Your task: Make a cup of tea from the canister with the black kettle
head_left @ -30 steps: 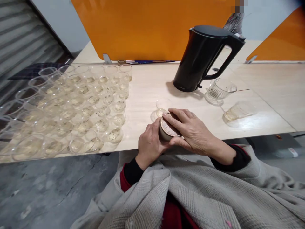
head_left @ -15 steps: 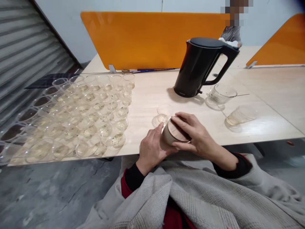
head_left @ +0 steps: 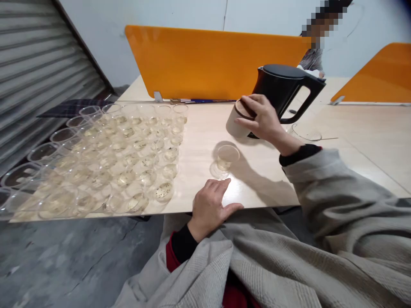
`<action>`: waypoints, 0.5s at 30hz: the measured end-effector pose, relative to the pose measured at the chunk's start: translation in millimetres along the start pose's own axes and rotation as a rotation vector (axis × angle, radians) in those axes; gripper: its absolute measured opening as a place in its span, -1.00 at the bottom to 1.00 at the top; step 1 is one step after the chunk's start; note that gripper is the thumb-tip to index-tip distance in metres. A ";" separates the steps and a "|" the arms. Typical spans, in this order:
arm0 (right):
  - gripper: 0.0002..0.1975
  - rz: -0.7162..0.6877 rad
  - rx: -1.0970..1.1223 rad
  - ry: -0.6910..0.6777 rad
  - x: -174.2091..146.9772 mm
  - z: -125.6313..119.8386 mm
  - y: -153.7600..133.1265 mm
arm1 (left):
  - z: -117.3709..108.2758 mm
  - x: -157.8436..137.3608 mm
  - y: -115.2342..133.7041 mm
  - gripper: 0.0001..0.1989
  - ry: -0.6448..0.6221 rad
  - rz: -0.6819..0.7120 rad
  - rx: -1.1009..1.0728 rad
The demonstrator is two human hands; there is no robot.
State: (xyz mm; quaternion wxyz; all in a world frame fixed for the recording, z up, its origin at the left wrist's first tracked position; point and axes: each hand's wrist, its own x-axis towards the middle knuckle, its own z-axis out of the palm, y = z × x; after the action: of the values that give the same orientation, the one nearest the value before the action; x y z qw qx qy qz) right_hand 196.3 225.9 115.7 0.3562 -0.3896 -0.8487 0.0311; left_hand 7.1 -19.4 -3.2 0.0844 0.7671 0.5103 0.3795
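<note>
The right hand [head_left: 265, 122] is now carrying the beige round canister with a wooden lid [head_left: 239, 119], gripped around its top, away from the lap to beside the black electric kettle [head_left: 284, 92]; the left hand [head_left: 210, 205], having let go, is resting open nearer the table edge.

I note my right hand [head_left: 261, 119] and the jar [head_left: 236, 122] cover the kettle's [head_left: 284, 92] base. The cups [head_left: 105, 158] run past the left edge. A person's [head_left: 313, 57] face is blurred out.
</note>
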 end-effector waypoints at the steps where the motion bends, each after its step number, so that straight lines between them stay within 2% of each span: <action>1: -0.30 0.014 0.011 -0.027 7.9 13.0 6.5 | 0.1 -0.2 0.0 -0.28 0.005 -0.004 -0.006; 5: -0.35 0.034 0.055 -0.104 24.1 59.5 24.1 | 0.7 -0.6 0.0 -0.29 0.017 -0.011 -0.025; 8: -0.30 0.036 0.092 -0.152 28.1 82.4 28.2 | 0.7 -0.5 0.5 -0.32 0.021 -0.004 -0.016; 15: -0.18 0.003 0.148 -0.220 34.6 96.8 32.3 | -0.3 0.7 2.2 -0.33 0.024 0.018 -0.004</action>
State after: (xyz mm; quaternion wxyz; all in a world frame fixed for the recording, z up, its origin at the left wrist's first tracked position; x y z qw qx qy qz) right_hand 140.7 293.7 53.1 0.2888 -0.3578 -0.8775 0.1365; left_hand 8.6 -19.9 -1.5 0.0764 0.7669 0.5037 0.3903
